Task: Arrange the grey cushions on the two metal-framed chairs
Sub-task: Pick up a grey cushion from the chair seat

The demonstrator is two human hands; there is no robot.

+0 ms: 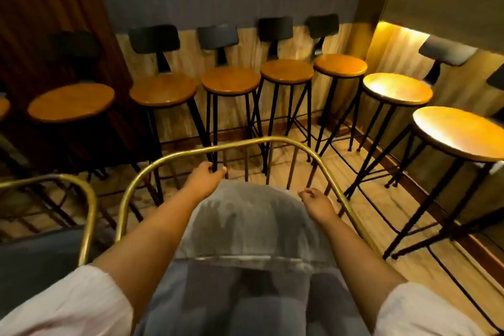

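A brass metal-framed chair (275, 140) stands right in front of me, its curved back rail facing the stools. A light grey back cushion (253, 224) leans upright inside that rail, above a darker grey seat cushion (245, 305). My left hand (204, 179) grips the cushion's top left edge, fingers curled over it. My right hand (317, 203) pinches the top right corner, close to the frame's bars. A second brass-framed chair (91, 204) sits at the left with a dark grey cushion (38, 256) on its seat.
Several tall bar stools (230, 80) with round wooden seats and black metal legs line the wall ahead and the right side (461, 131). Their splayed legs reach close to the chair's back. A dark wooden panel (41, 8) stands at the far left.
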